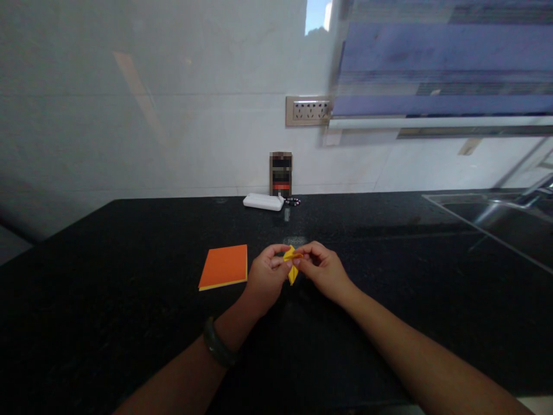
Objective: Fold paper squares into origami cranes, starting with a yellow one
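A small folded piece of yellow paper (292,275) is held just above the dark countertop, between my two hands. My left hand (266,278) pinches its left side with thumb and fingers. From the right, my right hand (325,270) grips a flap of the same paper between thumb and forefinger. The paper comes to a point at its lower end, and its upper part is partly covered by my fingers. Left of my left hand lies a square stack of paper (223,266), orange on top with a yellow edge showing beneath.
The black countertop (129,323) runs back to a pale wall. Against the wall a phone-like device (280,173), partly pixelated, stands behind a white power bank (262,202) with a beaded strap. A sink (496,216) with a metal tap is at the right. Wall sockets (310,110) sit above.
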A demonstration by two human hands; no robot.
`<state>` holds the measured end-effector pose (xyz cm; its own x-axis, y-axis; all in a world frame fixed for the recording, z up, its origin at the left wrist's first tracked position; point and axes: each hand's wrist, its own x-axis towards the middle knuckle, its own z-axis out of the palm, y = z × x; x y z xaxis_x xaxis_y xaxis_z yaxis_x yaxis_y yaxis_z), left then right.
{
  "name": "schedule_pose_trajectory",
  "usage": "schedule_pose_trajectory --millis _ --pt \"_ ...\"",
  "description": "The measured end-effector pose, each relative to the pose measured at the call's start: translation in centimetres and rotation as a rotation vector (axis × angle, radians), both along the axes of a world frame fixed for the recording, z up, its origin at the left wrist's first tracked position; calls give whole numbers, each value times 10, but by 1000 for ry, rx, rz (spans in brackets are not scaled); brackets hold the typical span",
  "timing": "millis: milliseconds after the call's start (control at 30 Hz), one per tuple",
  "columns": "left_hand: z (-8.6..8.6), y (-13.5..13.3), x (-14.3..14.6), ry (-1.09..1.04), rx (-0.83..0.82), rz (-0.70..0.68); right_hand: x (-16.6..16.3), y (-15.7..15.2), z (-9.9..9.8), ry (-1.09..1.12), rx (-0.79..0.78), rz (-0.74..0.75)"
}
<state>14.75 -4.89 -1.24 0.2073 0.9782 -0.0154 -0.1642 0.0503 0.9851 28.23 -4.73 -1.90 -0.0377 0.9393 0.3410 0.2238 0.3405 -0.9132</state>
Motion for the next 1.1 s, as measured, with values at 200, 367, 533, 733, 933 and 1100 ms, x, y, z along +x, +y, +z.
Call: schedule_pose_trajectory --millis 200,367,533,733,933,1100 --pt "-1 0 0 -10 59 -19 5 2 -2 -72 206 39" --pt "0 0 0 -28 89 -81 6 0 1 -119 267 41" --pt "0 -2 -1 50 157 -132 6 -2 4 -150 290 37" --pt "-3 -2 -2 60 178 -159 5 -2 4 -161 271 36" --pt "-2 -3 0 22 171 -147 4 -4 6 -191 231 39" --pt "-1 -4 0 13 139 -133 2 -5 9 -154 141 33"
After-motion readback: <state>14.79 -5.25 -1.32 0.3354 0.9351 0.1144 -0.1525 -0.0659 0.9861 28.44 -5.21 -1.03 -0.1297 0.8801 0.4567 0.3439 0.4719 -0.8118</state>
